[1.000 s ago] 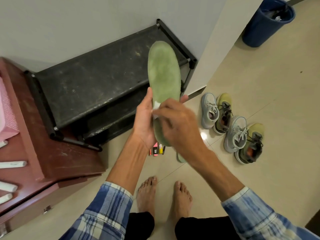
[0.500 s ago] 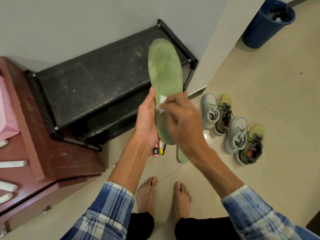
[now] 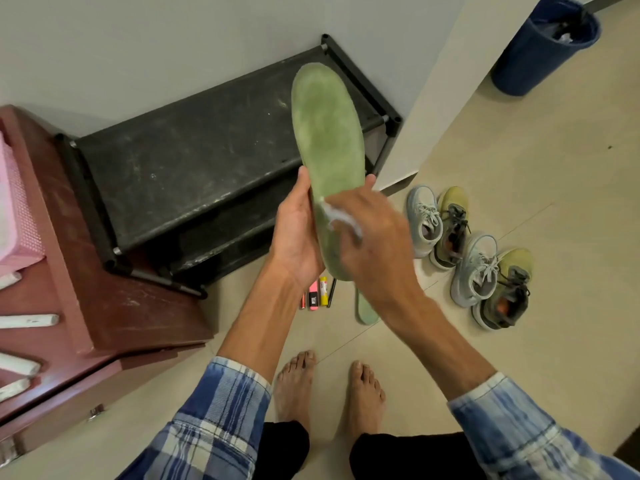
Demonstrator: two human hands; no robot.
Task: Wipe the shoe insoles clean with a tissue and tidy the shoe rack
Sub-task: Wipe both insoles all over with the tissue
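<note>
**Wiping the green insole along its length**

The left hand grips the insole by its heel half, thumb on one edge and fingers wrapped behind. The right hand closes its fingers on a crumpled tissue pressed mid-sole. The insole is held in the air before the shoe rack. Its long axis runs away from the person, toe up toward the wall. Long toe-ward strokes with firm backing and a fresh tissue face should serve best.

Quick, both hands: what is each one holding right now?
Left hand: grips the green insole.
Right hand: pinches a white tissue, pressed to the insole.
</note>
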